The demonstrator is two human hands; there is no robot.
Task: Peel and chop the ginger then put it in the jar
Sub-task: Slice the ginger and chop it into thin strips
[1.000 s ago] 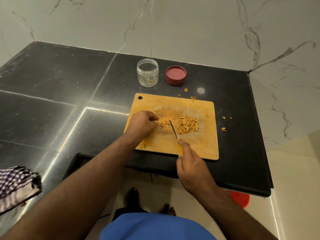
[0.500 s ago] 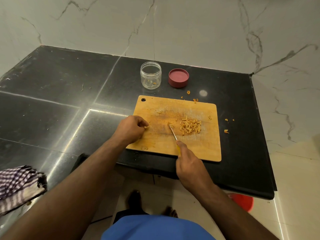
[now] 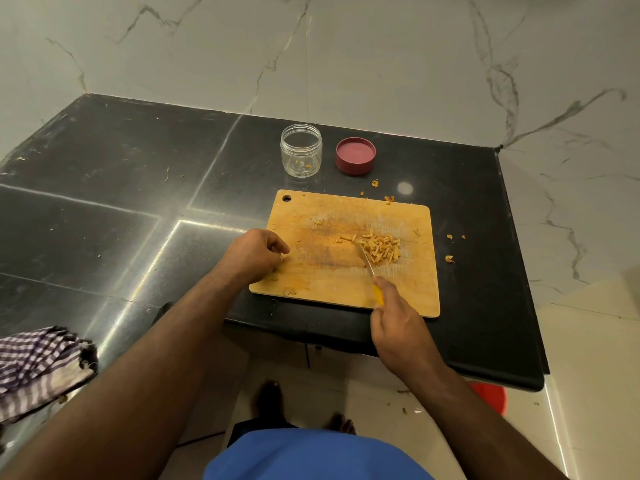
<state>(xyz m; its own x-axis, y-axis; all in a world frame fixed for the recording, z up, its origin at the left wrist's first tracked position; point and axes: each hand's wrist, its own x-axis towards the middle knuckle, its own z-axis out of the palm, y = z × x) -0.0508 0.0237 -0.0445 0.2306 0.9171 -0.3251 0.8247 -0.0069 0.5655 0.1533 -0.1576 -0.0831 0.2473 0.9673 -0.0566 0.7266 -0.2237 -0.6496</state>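
A pile of chopped ginger sticks [image 3: 381, 249] lies right of centre on the wooden cutting board [image 3: 329, 271]. My right hand [image 3: 398, 323] grips a yellow-handled knife [image 3: 367, 263], its blade resting against the left side of the pile. My left hand [image 3: 254, 254] rests on the board's left edge with fingers curled; I cannot see anything in it. Behind the board stands an open clear jar [image 3: 301, 150] with a few ginger bits inside. Its red lid [image 3: 355, 155] lies upside down to the right.
The black counter [image 3: 104, 209] ends just right of the board, where ginger peel scraps [image 3: 449, 259] are scattered. A checked cloth [image 3: 38, 368] lies at the near left. Marble wall stands behind. Something red [image 3: 490, 398] sits on the floor below the counter.
My left hand has drawn back from the board's middle to its left edge. The knife has slid right, pushing the loose ginger pieces into the pile.
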